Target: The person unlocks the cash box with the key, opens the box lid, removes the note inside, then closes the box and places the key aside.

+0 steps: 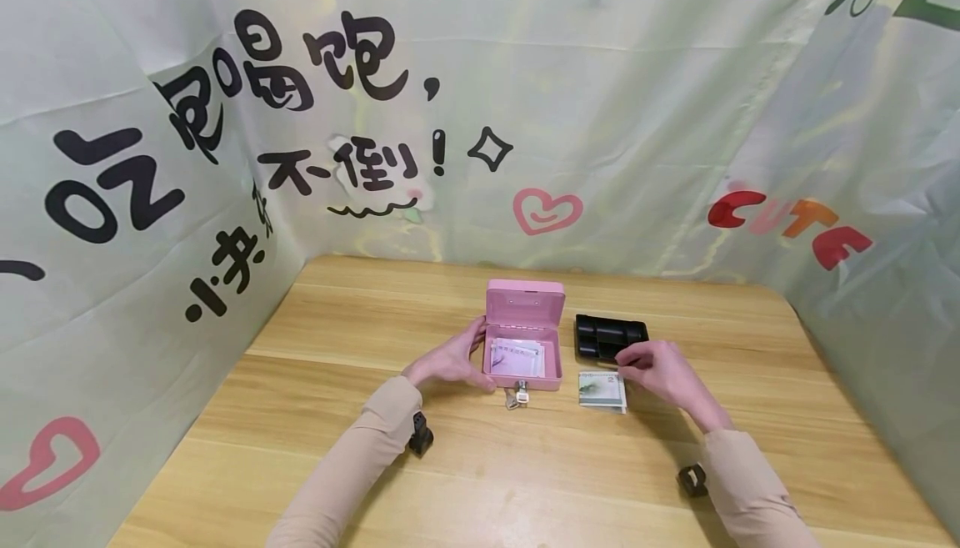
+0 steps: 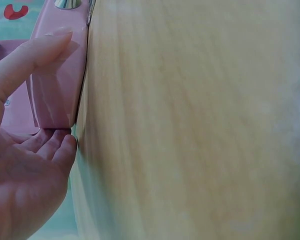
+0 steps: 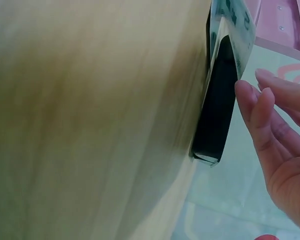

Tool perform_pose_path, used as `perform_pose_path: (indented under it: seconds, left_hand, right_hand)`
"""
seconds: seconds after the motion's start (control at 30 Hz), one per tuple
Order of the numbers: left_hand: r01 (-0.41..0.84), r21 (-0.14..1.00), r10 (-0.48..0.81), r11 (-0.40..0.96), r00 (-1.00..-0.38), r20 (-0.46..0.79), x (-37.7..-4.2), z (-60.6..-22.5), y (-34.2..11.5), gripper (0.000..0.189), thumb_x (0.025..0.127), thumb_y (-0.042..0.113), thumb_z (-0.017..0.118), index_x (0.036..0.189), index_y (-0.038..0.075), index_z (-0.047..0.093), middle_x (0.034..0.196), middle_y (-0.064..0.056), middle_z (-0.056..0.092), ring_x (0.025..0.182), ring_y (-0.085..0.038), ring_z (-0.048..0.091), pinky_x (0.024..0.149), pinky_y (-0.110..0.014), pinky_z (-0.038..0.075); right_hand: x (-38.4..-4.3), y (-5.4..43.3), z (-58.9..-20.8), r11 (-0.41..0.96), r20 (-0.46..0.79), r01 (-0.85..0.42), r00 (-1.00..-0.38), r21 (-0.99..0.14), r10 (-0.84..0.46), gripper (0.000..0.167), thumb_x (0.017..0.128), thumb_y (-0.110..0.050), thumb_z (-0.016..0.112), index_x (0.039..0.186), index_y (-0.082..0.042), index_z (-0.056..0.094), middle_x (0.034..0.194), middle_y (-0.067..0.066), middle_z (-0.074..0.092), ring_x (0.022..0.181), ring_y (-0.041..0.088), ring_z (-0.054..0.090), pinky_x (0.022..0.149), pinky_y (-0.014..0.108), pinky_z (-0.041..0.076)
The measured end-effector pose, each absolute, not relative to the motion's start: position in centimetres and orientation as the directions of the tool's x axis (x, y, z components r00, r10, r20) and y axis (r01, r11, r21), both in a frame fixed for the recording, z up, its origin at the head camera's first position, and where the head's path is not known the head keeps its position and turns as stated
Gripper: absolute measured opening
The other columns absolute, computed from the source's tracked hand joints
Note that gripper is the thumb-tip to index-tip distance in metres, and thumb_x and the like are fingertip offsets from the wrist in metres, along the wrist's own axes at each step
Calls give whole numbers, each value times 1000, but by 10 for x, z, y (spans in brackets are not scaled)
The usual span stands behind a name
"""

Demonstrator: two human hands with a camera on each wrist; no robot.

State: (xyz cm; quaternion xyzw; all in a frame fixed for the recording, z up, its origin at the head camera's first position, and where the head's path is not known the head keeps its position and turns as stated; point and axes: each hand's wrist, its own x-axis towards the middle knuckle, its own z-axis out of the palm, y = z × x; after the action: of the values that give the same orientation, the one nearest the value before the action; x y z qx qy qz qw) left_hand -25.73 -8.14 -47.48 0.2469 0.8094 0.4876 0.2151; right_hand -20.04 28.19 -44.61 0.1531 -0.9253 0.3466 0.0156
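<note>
Wore long, plain beige sleeves, matching left sleeve (image 1: 337, 473) to right sleeve (image 1: 753, 490) in shade. Creased softly in the cloth, with folds near the wrists, and bore a crosswise crease farther up on the right. Bared left grip (image 1: 448, 358) and right grip (image 1: 667, 374) beyond the fabric. Carried a small, blocky black left device (image 1: 421, 434) at one wrist and a similar black right device (image 1: 681, 480) at the other, dark-framed around a paler patch.
</note>
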Motion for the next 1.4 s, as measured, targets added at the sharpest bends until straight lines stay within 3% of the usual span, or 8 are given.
perform_pose_path:
  seconds: [0.17, 0.37, 0.93, 1.4]
  left_hand:
    - [190, 890, 606, 414, -787, -114, -257, -474, -81, 125, 68, 2, 89, 161, 3, 5, 166, -20, 22, 154, -38, 25, 130, -49, 20]
    - [203, 883, 603, 424, -790, -109, -257, -475, -81, 125, 68, 3, 89, 161, 2, 5, 166, -21, 22, 154, -38, 26, 129, -50, 21]
    - [212, 879, 597, 427, -796, -98, -256, -476, -79, 124, 68, 3, 88, 161, 3, 7, 166, -20, 25, 153, -39, 27, 129, -53, 21]
    - [205, 882, 603, 425, -790, -107, -255, -473, -79, 123, 68, 2, 88, 160, 2, 6, 166, -20, 24, 153, -38, 27, 129, -50, 21]
  right_hand:
    - [-200, 279, -441, 698, 175, -319, -946, -642, -271, 14, 85, -4, 77, 99, 0, 76, 93, 14, 78, 78, 5, 71, 64, 16, 56]
    - [-200, 272, -437, 609, 162, -315, -942, -728, -294, 18, 88, -9, 76, 103, 1, 76, 99, 17, 78, 81, -1, 70, 67, 18, 59]
    - [-209, 244, -426, 534, 144, -358, -905, -766, -400, 22, 89, -5, 74, 108, 6, 73, 102, 23, 76, 86, 11, 73, 76, 19, 61]
    - [-225, 210, -410, 584, 109, -439, -851, -683, -513, 25, 88, 0, 72, 112, 6, 72, 100, 18, 77, 89, 24, 73, 77, 27, 63]
